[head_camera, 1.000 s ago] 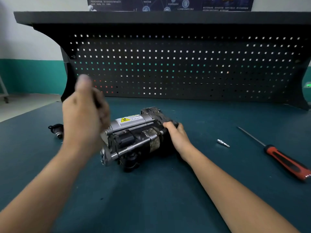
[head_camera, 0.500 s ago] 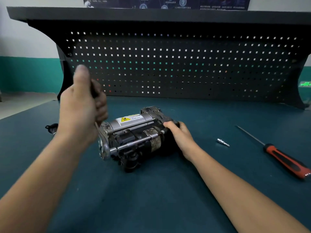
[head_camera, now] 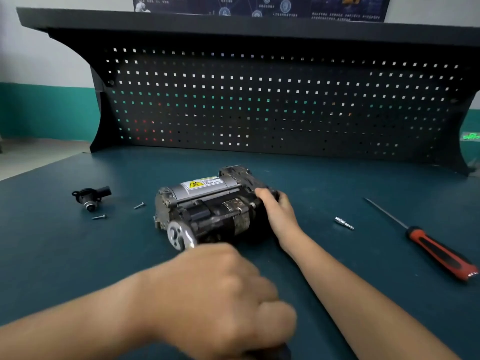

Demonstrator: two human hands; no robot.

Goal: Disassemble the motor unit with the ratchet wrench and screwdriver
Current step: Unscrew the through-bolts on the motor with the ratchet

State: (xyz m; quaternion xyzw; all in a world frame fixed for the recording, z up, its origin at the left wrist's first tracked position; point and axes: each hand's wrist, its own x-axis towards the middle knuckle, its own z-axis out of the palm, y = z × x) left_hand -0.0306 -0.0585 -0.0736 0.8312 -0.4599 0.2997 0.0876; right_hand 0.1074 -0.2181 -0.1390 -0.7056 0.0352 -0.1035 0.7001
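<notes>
The motor unit [head_camera: 207, 203], grey and black with a yellow warning label, lies on its side in the middle of the blue bench mat. My right hand [head_camera: 275, 211] grips its right end. The ratchet wrench's round chrome head [head_camera: 179, 235] sits at the unit's lower left end. My left hand [head_camera: 223, 297] is curled round the wrench handle, close to the camera and blurred; the handle itself is mostly hidden. The red-and-black screwdriver [head_camera: 439, 253] lies untouched on the mat at the right.
A small black removed part [head_camera: 91, 197] and two loose screws [head_camera: 139, 205] [head_camera: 99, 217] lie left of the unit. A small metal bit [head_camera: 344, 223] lies to its right. The black pegboard [head_camera: 259, 100] and shelf close off the back of the bench.
My left hand swung the wrench handle from high at the unit's left down toward me. The black part and screws came into view. My right hand kept its grip.
</notes>
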